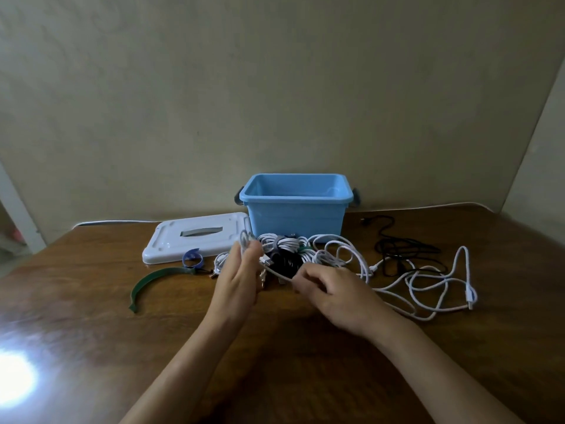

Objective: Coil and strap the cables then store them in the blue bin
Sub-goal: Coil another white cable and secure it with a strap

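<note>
Bin (295,211) empty at center. Left hand (240,278) grips white loops, right hand (333,290) pinches the cable (428,289); black cable (403,250) uncoiled, green strap (153,283) unused.

Near edge: the wooden surface (275,362) in front of the cables is bare apart from the two forearms crossing it.
Left side: a green strap (146,283) curves on the surface, with a blue strap (192,257) just beside the white lid (195,237); bare wood lies left of them.
Centre: a heap of coiled white cables (287,244) and a black coil (286,261) lies against the front wall of the blue bin (295,220).
Right side: a loose white cable (434,286) sprawls in loops, and a black cable (406,249) lies behind it.
Bin mouth: open, nothing seen above the rim.
Behind: a wall stands close behind the bin.
</note>
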The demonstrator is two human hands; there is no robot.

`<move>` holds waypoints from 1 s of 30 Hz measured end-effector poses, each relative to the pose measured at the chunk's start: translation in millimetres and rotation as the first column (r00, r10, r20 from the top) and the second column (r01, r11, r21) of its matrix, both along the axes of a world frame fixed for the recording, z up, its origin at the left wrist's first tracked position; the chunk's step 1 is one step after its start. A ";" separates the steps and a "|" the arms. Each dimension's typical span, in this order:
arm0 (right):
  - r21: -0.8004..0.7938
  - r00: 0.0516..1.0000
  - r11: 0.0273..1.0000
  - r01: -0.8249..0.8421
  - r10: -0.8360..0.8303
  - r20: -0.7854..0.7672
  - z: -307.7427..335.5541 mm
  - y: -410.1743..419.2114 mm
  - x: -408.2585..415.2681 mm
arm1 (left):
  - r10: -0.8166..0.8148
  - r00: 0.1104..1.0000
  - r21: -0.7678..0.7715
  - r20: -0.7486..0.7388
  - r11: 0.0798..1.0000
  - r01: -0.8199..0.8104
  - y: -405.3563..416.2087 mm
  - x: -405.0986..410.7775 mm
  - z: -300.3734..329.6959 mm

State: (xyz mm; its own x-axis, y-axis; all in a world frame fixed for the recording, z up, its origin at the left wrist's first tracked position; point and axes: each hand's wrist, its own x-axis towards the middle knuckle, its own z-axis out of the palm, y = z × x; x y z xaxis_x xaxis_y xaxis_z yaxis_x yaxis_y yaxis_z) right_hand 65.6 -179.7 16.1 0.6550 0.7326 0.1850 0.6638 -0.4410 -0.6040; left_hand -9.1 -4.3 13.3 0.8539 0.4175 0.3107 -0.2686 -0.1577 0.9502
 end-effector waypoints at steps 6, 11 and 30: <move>-0.161 0.988 0.975 -0.152 0.153 -0.008 -13.5 18.4 -12.2 | -0.011 0.999 -0.032 0.045 0.999 0.012 -7.6 3.6 -2.9; -0.162 0.992 0.980 -0.113 0.121 0.039 -17.6 21.1 -12.7 | -0.044 0.990 -0.081 0.132 0.995 0.055 -17.9 1.3 1.4; -0.026 0.992 0.998 0.059 -0.062 -0.106 -0.2 -11.6 20.7 | -0.070 0.995 0.260 -0.072 0.962 0.086 16.5 -3.4 3.4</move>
State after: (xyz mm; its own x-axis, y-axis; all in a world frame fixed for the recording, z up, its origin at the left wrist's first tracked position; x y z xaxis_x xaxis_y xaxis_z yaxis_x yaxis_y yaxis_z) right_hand 86.3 -191.3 15.9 0.7133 0.6943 0.0952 0.5678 -0.4929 -0.6593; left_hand -12.5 12.3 16.7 0.9014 0.2598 0.3464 -0.2326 -0.3844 0.8934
